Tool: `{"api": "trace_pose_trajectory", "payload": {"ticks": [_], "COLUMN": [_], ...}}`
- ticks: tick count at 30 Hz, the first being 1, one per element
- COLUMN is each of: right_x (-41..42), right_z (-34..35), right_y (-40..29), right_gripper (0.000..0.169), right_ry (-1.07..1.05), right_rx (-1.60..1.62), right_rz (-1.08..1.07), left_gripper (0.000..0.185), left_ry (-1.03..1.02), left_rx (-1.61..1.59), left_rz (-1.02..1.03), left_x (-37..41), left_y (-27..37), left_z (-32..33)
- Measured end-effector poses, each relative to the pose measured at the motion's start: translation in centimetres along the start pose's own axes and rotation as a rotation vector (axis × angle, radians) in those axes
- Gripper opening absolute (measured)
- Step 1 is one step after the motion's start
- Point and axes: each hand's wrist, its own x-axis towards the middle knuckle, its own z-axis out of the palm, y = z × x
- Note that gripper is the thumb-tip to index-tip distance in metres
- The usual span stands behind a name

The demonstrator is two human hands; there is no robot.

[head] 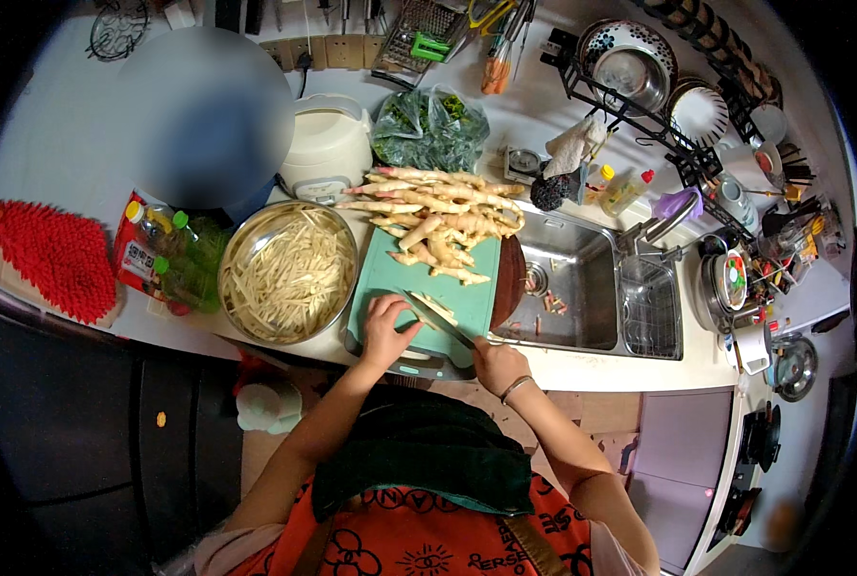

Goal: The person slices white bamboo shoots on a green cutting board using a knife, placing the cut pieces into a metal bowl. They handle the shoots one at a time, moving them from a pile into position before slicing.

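My right hand (499, 367) grips a kitchen knife (444, 317) by its handle, the blade slanting up to the left over a green cutting board (378, 277). Beside the blade lie a few pale cut strips (432, 302). My left hand (390, 327) rests on the board left of the blade, fingers bent; whether it pins a small piece is unclear. A pile of ginger-like rhizomes (443, 209), some with pink tips, covers the board's far end and reaches beyond it. On the left, a steel bowl (229, 237) holds many thin pale strips.
Right of the board are a brown round board (509, 281) and a steel sink (587, 317) with scraps in it. A rice cooker (328, 147) and a plastic bag of greens (431, 129) stand behind. Bottles (176, 277) and a red shaggy cloth (54, 259) lie farther left.
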Motion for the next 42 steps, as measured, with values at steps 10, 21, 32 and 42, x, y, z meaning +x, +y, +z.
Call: {"api": "trace_pose_trajectory", "payload": {"ticks": [10,21,32,42], "right_x": [0.8,0.6,0.7,0.3], "right_z": [1.9,5.8,4.6,2.5], "right_y": [2.7,3.0,3.1,0.7], "right_gripper": [0.014,0.021,0.02,0.018], "right_ry": [0.2,0.06,0.141,0.083], "right_rx": [0.154,0.352,0.19,0.077], "right_rz": [0.0,-0.049,-0.045,-0.064], "left_gripper": [0.016,0.027,0.025,0.017], "left_ry": [-0.43,-0.699,-0.246,-0.12], "left_rx": [0.005,-0.389,-0.162,-0.016], "left_rz": [0.126,-0.271,-0.116,0.118], "left_x": [3.0,3.8,0.6,0.1], "left_y": [-3.6,-4.8,-2.0,-1.6], "left_z": [-1.6,-1.9,-0.5,0.0]}}
